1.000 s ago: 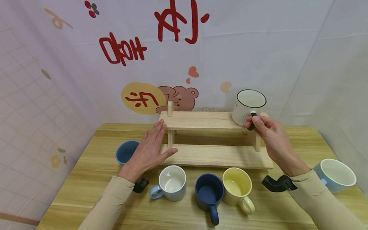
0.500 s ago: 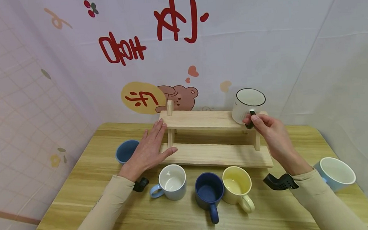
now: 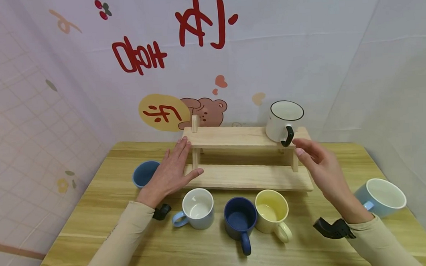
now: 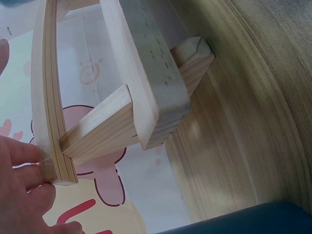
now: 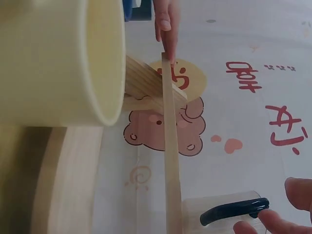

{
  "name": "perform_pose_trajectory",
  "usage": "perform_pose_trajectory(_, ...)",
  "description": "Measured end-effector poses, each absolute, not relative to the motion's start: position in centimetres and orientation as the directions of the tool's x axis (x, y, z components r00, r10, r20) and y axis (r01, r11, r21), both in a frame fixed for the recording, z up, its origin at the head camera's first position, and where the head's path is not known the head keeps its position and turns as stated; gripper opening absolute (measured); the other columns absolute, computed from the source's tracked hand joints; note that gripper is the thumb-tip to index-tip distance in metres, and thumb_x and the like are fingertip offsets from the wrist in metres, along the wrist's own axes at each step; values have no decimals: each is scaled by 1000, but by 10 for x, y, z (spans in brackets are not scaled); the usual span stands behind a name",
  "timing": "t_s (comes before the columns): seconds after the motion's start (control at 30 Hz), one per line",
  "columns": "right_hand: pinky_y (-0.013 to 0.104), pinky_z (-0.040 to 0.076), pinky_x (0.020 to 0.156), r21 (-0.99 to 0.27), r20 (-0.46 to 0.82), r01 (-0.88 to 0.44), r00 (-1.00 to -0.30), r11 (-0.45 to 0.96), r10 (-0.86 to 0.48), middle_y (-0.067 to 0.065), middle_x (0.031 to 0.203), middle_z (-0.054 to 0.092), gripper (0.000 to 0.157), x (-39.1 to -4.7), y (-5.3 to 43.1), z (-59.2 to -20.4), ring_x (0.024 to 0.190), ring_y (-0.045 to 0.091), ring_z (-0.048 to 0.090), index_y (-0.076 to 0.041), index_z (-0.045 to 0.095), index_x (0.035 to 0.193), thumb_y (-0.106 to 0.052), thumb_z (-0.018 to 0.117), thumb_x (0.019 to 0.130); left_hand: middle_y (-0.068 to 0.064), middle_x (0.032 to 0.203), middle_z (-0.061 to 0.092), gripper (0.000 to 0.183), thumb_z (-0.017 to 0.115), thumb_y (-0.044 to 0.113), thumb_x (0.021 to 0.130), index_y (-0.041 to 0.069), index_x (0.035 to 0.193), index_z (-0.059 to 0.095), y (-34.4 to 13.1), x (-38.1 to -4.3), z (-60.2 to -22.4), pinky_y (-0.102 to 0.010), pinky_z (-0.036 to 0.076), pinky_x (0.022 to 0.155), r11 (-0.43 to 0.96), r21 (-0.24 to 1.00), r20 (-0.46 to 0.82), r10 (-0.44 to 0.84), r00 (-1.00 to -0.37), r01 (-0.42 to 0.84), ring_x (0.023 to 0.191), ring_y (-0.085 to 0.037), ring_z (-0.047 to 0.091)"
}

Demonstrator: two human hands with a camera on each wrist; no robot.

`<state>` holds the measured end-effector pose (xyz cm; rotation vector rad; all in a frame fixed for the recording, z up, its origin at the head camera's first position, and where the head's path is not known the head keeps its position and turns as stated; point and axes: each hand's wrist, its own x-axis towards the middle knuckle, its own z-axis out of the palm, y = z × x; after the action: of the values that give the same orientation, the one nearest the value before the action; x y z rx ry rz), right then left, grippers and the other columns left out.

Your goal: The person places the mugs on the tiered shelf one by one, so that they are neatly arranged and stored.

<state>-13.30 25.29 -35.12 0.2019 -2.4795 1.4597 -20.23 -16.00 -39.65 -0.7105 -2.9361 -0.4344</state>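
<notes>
A white mug (image 3: 275, 127) with a black rim stands upright at the right end of the two-tier wooden rack (image 3: 231, 136). Its black handle (image 3: 289, 136) faces the front. Just right of that handle is my right hand (image 3: 325, 167), its fingers loosely bent and holding nothing. In the right wrist view the fingertips (image 5: 275, 222) are close by the handle; contact cannot be told. My left hand (image 3: 169, 174) rests on the left end of the rack's upper board, fingers extended. The left wrist view has its fingers (image 4: 29, 175) touching the board's end.
In front of the rack stand a light blue mug (image 3: 204, 217) with white inside, a navy mug (image 3: 236, 230) and a yellow mug (image 3: 264, 222). A blue cup (image 3: 143, 179) is partly behind my left hand. Another light blue mug (image 3: 377, 206) stands beyond my right forearm.
My right hand has let go of the white mug's black handle and moved slightly right and down from it. The mug stays on the upper board. My left hand keeps its place.
</notes>
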Motion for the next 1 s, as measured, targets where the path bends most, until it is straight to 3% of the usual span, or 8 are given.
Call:
perform_pose_trajectory(0.33, 8, 48, 84, -747, 281, -256, -958, 613, -57, 11, 133, 68, 36, -100, 261, -361, 108, -11, 60, -9, 65, 138, -26, 59, 108, -12, 173, 9, 101, 53, 70, 97, 2, 164, 22, -160, -203, -396, -59, 12, 125, 851, 261, 150, 431, -890, 456, 160, -27, 9)
perform_pose_trajectory(0.63, 15, 48, 87, -673, 170, -223, -975, 706, -146, -6, 125, 73, 23, -74, 274, -378, 117, -6, 57, -26, 73, 126, -29, 60, 107, -12, 173, 9, 101, 53, 71, 97, 3, 165, 20, -160, -203, -397, -59, 13, 125, 852, 259, 146, 431, -890, 455, 160, -27, 9)
perform_pose_trajectory(0.83, 24, 54, 85, -705, 97, -265, -955, 658, -281, -10, 116, 74, 18, -61, 283, -395, 109, 1, 64, -25, 75, 117, -22, 61, 106, -12, 174, 8, 101, 53, 70, 97, 3, 165, 20, -160, -203, -397, -58, 11, 125, 854, 259, 137, 429, -893, 451, 160, -27, 8)
perform_pose_trajectory(1.0, 24, 54, 86, -770, 42, -320, -889, 552, -456, -6, 115, 75, 19, -55, 289, -411, 110, 4, 65, -18, 75, 117, -14, 59, 107, -11, 174, 8, 102, 53, 71, 97, 3, 165, 20, -160, -203, -396, -58, 11, 125, 854, 257, 139, 431, -892, 452, 160, -26, 8)
